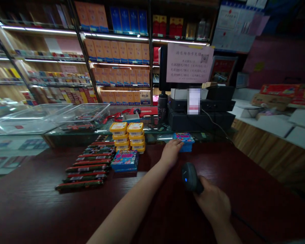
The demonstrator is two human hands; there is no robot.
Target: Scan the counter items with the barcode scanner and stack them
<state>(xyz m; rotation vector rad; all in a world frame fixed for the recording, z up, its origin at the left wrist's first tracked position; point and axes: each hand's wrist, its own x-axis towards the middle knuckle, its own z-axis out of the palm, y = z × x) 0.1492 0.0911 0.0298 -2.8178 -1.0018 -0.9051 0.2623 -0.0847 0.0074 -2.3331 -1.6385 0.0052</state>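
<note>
Right, so my right grip [215, 200] is closed around the handle of a black handheld scanner [190, 178], blue light lit, head tipped up and leftward, above the dark red counter [165, 206]. Left grip [171, 151] reaches forward, fingers on the left side of the far blue boxes [186, 146], which sit near the counter's back edge; can't tell if it's clamped on them or just touching. Well left of those, near blue boxes [125, 161] sit just in front of yellow-lidded tubs [127, 137], stacked in two columns. Row of dark wrapped sticks [87, 168] lies left of both, red edges showing. Behind the far boxes: black cash drawer [200, 121], with a pink paper sign [189, 62] above it.
</note>
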